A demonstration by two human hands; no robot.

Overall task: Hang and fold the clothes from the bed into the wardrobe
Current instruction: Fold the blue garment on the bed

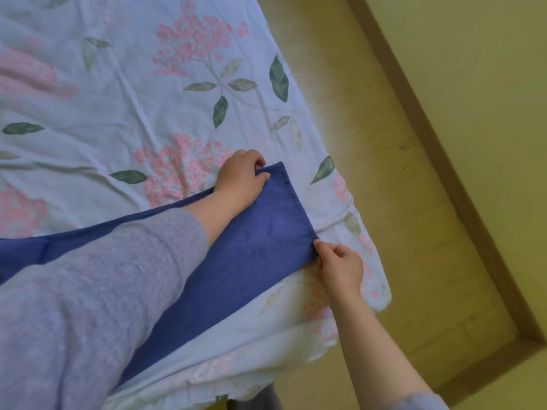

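A dark blue garment (260,232) lies flat across the bed, its hemmed end pointing toward the bed's corner. My left hand (241,177) pinches the far corner of that hem, thumb on top of the cloth. My right hand (340,266) pinches the near corner of the same hem between thumb and fingers. The rest of the garment runs left under my lilac sleeve (88,291) and out of the frame. No wardrobe is in view.
The bed carries a pale blue cover (118,99) printed with pink flowers and green leaves. Its corner hangs over the edge at the right. Beyond it is a light wooden floor (384,173), a brown skirting board (444,161) and a yellowish wall.
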